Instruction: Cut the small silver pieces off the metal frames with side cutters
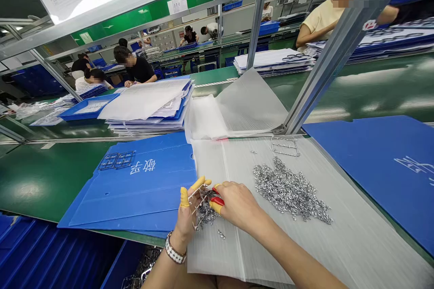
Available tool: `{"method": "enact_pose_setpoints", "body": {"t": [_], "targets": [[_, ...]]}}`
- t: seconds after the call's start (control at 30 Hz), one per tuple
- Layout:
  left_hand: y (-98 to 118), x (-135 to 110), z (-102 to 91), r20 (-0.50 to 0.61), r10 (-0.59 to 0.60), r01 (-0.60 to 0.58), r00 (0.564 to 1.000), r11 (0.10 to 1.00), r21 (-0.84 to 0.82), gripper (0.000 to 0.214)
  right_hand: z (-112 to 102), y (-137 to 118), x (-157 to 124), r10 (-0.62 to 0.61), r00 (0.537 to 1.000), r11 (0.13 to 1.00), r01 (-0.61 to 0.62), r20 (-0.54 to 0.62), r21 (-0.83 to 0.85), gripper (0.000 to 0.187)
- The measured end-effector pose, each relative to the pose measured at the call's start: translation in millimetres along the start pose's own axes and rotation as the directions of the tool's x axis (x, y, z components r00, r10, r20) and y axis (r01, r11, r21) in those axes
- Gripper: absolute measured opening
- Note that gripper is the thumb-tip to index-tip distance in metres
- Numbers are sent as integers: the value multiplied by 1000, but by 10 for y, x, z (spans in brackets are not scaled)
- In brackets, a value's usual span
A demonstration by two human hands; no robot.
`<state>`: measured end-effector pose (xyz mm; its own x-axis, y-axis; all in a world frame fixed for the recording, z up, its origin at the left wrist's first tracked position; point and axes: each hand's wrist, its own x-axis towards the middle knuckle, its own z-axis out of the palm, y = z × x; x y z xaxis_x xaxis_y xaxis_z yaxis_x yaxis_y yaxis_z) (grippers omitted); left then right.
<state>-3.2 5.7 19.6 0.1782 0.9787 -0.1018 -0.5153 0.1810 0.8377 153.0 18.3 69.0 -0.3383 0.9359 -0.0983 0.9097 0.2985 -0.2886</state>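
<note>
My left hand (187, 216), with yellow finger cots, is closed around a shiny silver frame (196, 204) of thin bars, tilted above the foam sheet. Against it works my right hand (239, 202), closed on a small red-handled cutting tool (216, 200), probably nippers; its jaws are hidden. Below both hands lies a small heap of shiny silver pieces (207, 214), partly covered by the frame. A few loose pieces (221, 234) rest just in front of it. To the right spreads a larger pile of similar silver pieces (288, 189).
A bare frame (285, 146) lies behind the large pile. Dark frames (117, 160) sit on blue plastic sheets (135, 203) at left. A metal post (318, 72) rises behind the foam sheet (257, 253). A blue bin (135, 257) holds frames below. Several people work beyond.
</note>
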Motion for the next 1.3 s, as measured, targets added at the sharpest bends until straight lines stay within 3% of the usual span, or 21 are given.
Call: {"method": "enact_pose_setpoints", "body": {"t": [0.5, 0.7, 0.83, 1.3], "targets": [[19, 25, 14, -63, 17, -16, 998, 1000, 18, 66, -24, -31, -10, 15, 999, 997, -18, -32, -81, 19], [76, 71, 19, -74, -65, 51, 995, 984, -173, 70, -20, -21, -161, 28, 999, 996, -30, -21, -84, 17], [53, 86, 50, -77, -55, 35, 996, 970, -241, 69, 54, -16, -204, 34, 999, 996, -34, -3, -79, 18], [7, 38, 171, -165, 82, -91, 983, 994, -52, 67, 37, -98, -188, 37, 998, 993, -42, -44, -111, 18]]}}
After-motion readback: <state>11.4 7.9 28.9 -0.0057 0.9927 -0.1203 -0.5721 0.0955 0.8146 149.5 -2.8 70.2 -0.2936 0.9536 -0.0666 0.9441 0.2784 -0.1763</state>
